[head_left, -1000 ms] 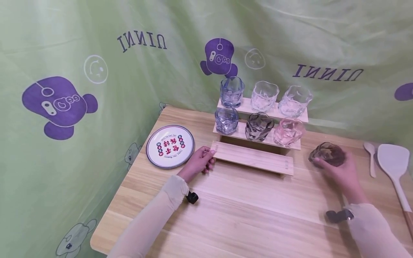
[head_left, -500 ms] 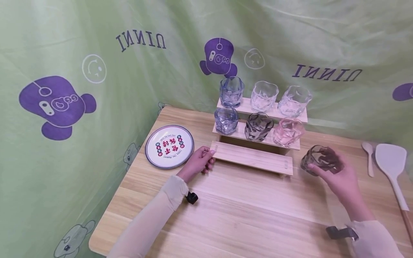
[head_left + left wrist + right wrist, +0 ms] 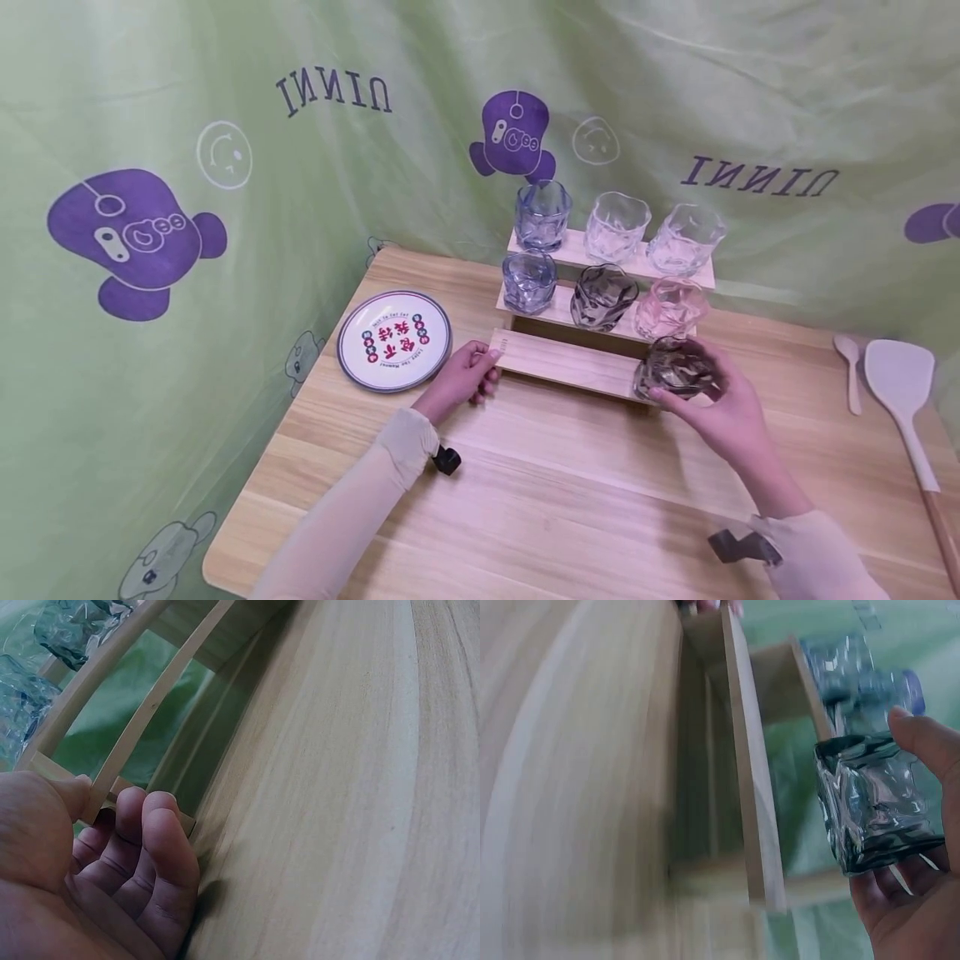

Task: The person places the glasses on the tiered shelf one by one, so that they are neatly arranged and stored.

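Note:
My right hand (image 3: 723, 417) grips a dark smoky glass (image 3: 673, 368) by its side, thumb in front. In the right wrist view the glass (image 3: 877, 806) hangs over the lowest board's right end, with a gap between them. At the left end of that board, my left hand (image 3: 465, 373) pinches the three-tier wooden rack (image 3: 562, 358). The left wrist view has the thumb on the board's top and curled fingers below it. On the middle tier stand a blue glass (image 3: 528, 283), a dark grey glass (image 3: 602, 298) and a pink glass (image 3: 670, 308).
The top tier bears a blue glass (image 3: 542, 217) and two clear glasses, one a clear glass (image 3: 615, 229) at the centre. A round plate (image 3: 394, 342) lies left of the rack. A small spoon (image 3: 851, 371) and a white spatula (image 3: 900, 379) lie at the right. Green cloth hangs behind.
My right hand has carried the dark glass leftward from the table beside the rack to over the lowest board's right end. The left hand has kept its hold on the rack.

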Tool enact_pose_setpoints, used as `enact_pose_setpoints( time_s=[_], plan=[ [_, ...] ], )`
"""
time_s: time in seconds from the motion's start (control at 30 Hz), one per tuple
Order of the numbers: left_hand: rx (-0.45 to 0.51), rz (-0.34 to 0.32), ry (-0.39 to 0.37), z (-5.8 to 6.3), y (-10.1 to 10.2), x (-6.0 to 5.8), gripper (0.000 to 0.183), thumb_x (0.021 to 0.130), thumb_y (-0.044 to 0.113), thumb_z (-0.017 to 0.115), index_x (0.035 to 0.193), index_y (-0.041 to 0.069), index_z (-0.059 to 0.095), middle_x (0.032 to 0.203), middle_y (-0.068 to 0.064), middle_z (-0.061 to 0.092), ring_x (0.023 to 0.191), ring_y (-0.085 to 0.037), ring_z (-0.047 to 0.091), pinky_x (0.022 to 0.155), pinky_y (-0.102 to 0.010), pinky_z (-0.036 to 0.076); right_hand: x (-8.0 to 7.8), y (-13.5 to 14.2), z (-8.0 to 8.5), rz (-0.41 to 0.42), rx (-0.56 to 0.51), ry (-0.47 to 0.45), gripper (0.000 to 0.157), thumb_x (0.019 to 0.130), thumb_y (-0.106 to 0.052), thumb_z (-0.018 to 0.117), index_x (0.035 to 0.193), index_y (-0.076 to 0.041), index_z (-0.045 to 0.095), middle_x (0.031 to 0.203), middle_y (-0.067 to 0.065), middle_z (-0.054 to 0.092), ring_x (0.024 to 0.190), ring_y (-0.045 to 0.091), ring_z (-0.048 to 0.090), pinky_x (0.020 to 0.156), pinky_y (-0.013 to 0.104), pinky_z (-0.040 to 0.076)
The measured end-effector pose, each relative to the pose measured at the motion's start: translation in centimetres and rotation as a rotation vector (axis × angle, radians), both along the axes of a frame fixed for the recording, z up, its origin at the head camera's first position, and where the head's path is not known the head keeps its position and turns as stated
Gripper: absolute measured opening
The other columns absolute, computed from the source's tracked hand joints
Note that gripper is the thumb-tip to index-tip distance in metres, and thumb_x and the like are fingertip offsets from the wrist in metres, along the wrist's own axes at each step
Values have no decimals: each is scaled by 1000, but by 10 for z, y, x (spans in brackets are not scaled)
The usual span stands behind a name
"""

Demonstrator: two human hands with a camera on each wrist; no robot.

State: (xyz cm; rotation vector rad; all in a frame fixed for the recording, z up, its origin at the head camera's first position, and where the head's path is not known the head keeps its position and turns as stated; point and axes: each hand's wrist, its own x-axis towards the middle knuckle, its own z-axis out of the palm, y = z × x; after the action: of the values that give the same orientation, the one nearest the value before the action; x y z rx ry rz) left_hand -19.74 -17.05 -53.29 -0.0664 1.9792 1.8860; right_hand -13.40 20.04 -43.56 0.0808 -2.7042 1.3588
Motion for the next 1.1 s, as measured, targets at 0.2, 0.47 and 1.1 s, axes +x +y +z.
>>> enact_pose_setpoints(
  time_s=[0.2,0.47,1.1],
  plan=[
    [1,-2,4,1,3,0,35,103,40,58,120,10,53,91,-10,66,66,-17,60,51,-26,53,-1,-29,-11,50,6,43,93,70,-21,96,148,-11,48,137,17,54,121,36,53,98,27,48],
    [10,6,8,2,2,-1,36,103,40,59,119,9,53,90,-10,66,64,-16,60,50,-25,51,-15,-63,-30,23,-51,120,92,63,-22,100,141,-8,54,135,14,56,124,35,51,106,59,38],
    [-5,-3,12,1,4,-1,37,103,43,58,117,9,54,91,-11,65,66,-18,60,52,-27,53,-26,-96,-46,-141,-163,140,95,55,-21,104,121,-3,38,115,11,49,105,20,49,91,27,46]
  ],
)
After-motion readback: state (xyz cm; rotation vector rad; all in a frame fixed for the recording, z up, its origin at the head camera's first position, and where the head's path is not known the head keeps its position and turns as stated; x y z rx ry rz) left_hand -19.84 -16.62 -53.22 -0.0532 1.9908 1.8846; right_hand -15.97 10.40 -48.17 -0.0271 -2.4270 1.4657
